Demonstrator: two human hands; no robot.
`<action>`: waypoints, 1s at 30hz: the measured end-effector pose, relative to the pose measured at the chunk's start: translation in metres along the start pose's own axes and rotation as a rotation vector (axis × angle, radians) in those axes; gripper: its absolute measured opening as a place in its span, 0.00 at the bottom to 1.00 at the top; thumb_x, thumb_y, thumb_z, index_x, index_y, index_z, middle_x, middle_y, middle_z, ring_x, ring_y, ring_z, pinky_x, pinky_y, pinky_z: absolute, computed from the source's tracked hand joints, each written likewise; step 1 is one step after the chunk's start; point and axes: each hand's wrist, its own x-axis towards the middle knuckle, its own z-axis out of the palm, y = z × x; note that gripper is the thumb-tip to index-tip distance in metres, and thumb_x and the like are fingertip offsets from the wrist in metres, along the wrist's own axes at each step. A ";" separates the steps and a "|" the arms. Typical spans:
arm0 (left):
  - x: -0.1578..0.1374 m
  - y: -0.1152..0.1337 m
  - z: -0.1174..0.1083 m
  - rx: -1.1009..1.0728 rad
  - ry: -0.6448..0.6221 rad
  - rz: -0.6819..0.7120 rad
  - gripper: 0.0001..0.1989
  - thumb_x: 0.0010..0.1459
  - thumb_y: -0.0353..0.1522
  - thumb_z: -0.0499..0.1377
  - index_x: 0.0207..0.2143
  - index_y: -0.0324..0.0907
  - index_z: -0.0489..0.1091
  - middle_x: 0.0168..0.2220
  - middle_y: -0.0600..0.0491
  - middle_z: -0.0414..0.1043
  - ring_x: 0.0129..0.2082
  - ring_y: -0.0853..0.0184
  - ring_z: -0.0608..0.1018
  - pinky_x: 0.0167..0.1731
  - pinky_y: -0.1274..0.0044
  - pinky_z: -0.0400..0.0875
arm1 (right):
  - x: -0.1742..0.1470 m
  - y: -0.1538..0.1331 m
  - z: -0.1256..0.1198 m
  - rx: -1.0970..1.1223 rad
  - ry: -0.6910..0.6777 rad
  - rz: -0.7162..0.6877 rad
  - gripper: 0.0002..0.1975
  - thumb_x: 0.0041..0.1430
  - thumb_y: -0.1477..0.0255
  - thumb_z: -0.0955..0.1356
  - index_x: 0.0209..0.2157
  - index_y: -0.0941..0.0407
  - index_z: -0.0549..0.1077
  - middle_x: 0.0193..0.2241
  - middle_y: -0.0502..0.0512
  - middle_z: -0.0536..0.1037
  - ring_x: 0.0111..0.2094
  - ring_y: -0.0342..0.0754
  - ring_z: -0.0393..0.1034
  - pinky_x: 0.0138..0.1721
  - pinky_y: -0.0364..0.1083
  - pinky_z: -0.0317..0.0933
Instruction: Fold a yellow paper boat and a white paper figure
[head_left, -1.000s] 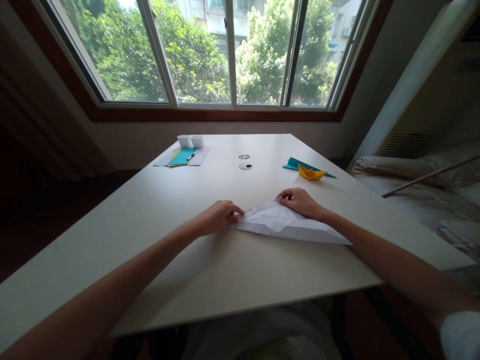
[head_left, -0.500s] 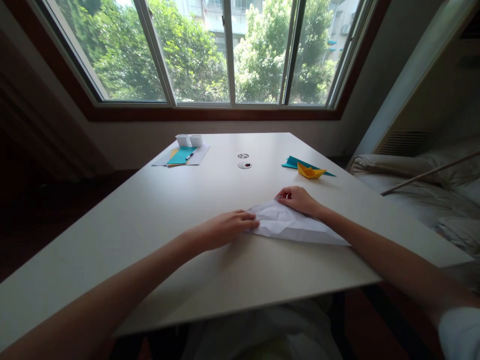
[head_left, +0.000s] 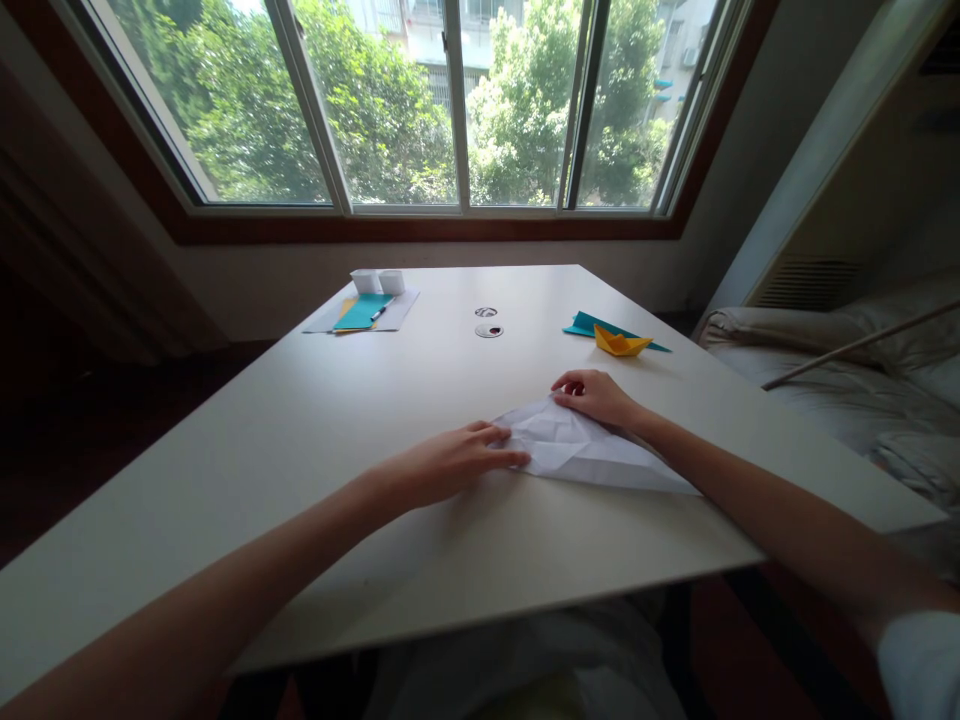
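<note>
A folded sheet of white paper (head_left: 581, 445) lies on the white table, creased and roughly triangular, its long edge toward me. My left hand (head_left: 457, 458) rests at the paper's left end, palm down, with the fingers stretched onto it and the thumb apart along the near edge. At the top corner, my right hand (head_left: 592, 396) pinches the paper's far edge between curled fingers and thumb. The right forearm passes over the sheet's right end and partly hides it.
Beyond my right hand sit a yellow paper boat (head_left: 621, 342) and a folded teal paper (head_left: 589, 323). Coloured sheets (head_left: 363, 311), a pen (head_left: 382, 310) and two small white containers (head_left: 391, 282) are at the far left. Two round inserts (head_left: 489, 330) mark the table's middle.
My left thumb has slid to the right along the near edge of the paper, away from the fingers. The right hand has barely moved.
</note>
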 end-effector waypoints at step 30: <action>0.004 -0.017 0.016 0.073 0.020 -0.122 0.20 0.63 0.33 0.43 0.57 0.51 0.55 0.51 0.44 0.58 0.51 0.57 0.63 0.48 0.67 0.62 | 0.074 0.005 -0.007 -0.205 -0.257 -0.294 0.17 0.53 0.72 0.65 0.46 0.57 0.71 0.45 0.60 0.73 0.45 0.51 0.67 0.44 0.48 0.60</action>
